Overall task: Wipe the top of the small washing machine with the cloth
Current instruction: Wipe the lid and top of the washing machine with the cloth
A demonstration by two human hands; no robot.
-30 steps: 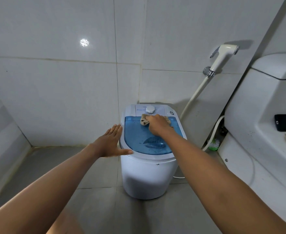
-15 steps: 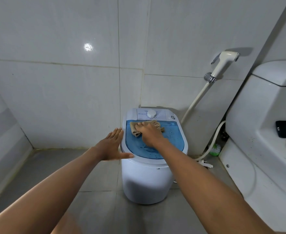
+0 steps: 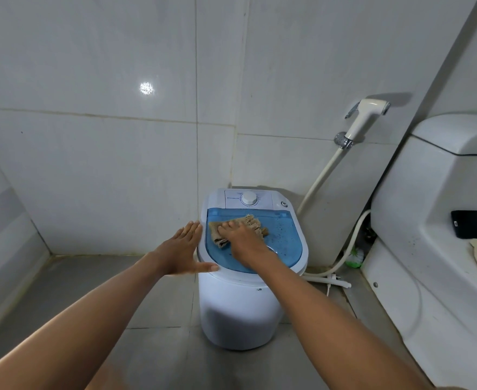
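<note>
Head view: right hand [image 3: 244,239] presses the crumpled tan cloth [image 3: 240,228] flat-fingered onto the washer's translucent blue lid [image 3: 283,239] to scrub; left hand [image 3: 182,250], fingers straight, steadies the small white washing machine [image 3: 238,313].

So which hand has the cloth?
The right hand. It presses the tan cloth onto the blue lid, while the left hand lies open beside the washer's left edge, holding nothing.

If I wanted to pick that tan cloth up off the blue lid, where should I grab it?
Probably the bunched, frayed end of the tan cloth, pinched from above on the side toward the white dial. That end sticks up in folds clear of the right hand, while the rest lies flat on the translucent blue lid.
</note>
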